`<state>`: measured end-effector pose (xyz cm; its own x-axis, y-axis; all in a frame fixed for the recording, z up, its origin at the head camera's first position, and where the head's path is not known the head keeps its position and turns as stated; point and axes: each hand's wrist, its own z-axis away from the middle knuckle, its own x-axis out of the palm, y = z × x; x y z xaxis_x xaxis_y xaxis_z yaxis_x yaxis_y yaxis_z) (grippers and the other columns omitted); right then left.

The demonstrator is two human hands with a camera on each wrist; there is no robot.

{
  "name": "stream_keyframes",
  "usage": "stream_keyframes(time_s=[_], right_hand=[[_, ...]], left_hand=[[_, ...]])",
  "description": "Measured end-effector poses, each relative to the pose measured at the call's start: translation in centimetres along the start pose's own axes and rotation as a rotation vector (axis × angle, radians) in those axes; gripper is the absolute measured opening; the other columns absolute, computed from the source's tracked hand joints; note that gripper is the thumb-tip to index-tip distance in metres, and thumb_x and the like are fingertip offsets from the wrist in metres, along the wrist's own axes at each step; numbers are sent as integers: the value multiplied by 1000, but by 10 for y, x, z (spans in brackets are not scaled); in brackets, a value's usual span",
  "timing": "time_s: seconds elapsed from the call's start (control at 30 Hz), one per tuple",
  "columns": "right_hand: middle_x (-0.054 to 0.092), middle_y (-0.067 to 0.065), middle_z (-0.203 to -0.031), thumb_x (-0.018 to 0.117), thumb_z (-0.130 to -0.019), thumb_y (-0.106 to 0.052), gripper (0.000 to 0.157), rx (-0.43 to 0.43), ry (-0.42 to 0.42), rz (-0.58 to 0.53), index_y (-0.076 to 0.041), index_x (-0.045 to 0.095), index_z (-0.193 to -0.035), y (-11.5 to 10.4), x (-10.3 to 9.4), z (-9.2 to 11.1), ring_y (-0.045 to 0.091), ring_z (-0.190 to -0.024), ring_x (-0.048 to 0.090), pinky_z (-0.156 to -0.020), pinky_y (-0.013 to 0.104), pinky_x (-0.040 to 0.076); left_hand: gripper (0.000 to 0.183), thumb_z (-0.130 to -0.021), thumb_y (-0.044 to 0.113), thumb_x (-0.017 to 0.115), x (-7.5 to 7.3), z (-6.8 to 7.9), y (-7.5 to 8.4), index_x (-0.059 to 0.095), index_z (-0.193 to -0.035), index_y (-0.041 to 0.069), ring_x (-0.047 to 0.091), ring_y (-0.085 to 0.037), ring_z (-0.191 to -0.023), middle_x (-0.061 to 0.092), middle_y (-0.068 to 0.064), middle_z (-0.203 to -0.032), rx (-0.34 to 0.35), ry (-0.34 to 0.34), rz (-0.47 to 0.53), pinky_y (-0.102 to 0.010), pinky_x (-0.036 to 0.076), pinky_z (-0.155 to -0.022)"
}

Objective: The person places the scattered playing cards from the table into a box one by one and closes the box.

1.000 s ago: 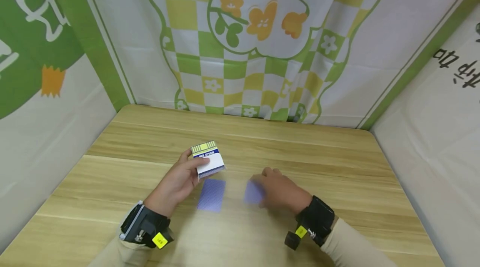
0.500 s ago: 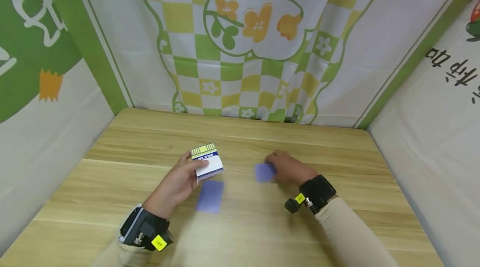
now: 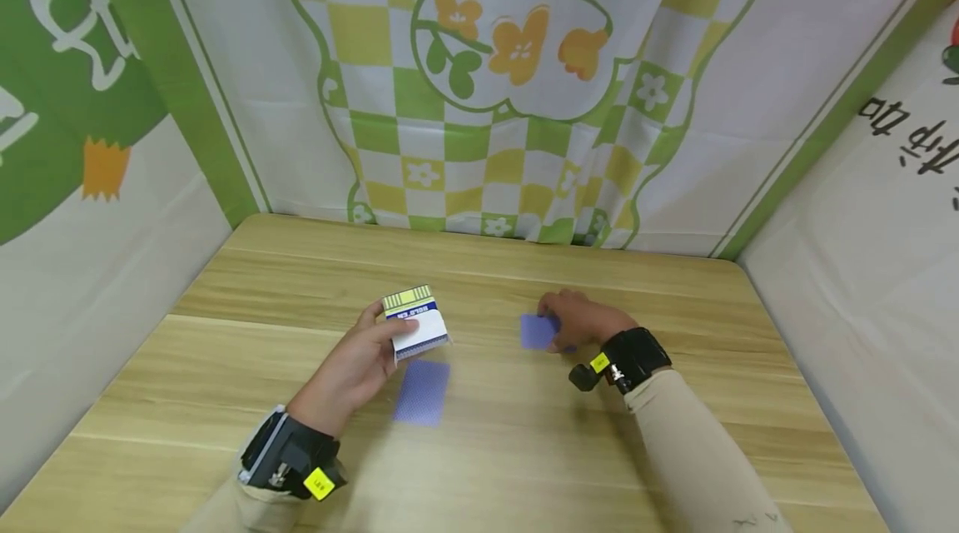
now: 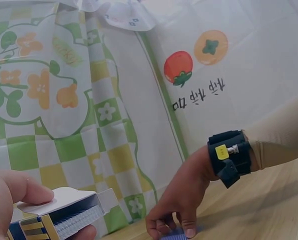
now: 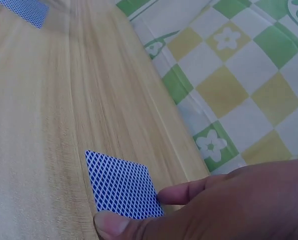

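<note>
My left hand (image 3: 358, 360) grips a playing card box (image 3: 429, 326), thumb pressed on its white face. In the left wrist view the box's end gapes with a flap out, and a deck of cards (image 4: 81, 223) shows inside. Below the box a blue-backed playing card (image 3: 421, 393) lies face down on the table. Further right, my right hand (image 3: 588, 321) pinches a second blue-backed playing card (image 5: 121, 184) by its opposite edges, thumb on one side and a finger on the other. This card is face down, right at the tabletop, its near end covered by the hand.
The wood-grain table (image 3: 479, 466) fills the lower view. A checked, flowered cloth (image 3: 494, 158) hangs behind its far edge, and printed cloth walls stand to the left and right. Each wrist wears a black camera band.
My right hand has carried its card away from me and to the right, from beside the other card, and has come to near stillness. The left hand and box have stayed put.
</note>
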<state>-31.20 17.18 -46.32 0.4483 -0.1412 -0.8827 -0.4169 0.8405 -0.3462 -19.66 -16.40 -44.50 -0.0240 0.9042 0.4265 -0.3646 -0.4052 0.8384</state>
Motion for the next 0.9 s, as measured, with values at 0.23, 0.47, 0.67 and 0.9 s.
stream_keyframes(time_s=[0.23, 0.47, 0.67, 0.9], right_hand=[[56, 8, -120, 85, -83, -21, 55, 57, -52, -60, -18, 54, -129, -3, -5, 2, 28, -112, 49, -93, 45, 46], [55, 12, -121, 87, -80, -20, 59, 41, 16, -37, -10, 56, -129, -5, -3, 4, 29, -112, 51, -96, 45, 48], [59, 7, -104, 91, -75, -32, 54, 64, 92, 80, -6, 61, -113, 1, 0, 2, 25, -97, 54, -87, 40, 49], [62, 6, -95, 89, -75, -36, 53, 73, 140, 147, -3, 66, -108, 2, 1, 1, 25, -92, 57, -86, 42, 52]], left_hand=[[85, -97, 2, 56, 1, 1, 1, 1, -159, 19, 64, -12, -107, 36, -17, -153, -1, 1, -5, -24, 56, -92], [87, -96, 2, 57, 2, 3, 2, 0, -160, 19, 64, -12, -108, 36, -17, -154, -4, -1, -2, -23, 56, -92], [86, -97, 2, 57, 2, 3, 2, 1, -160, 19, 64, -13, -109, 35, -17, -155, -5, -2, -6, -24, 56, -93], [84, -97, 2, 57, 2, 3, 2, 3, -159, 19, 64, -13, -110, 36, -17, -154, -3, -3, -9, -23, 56, -92]])
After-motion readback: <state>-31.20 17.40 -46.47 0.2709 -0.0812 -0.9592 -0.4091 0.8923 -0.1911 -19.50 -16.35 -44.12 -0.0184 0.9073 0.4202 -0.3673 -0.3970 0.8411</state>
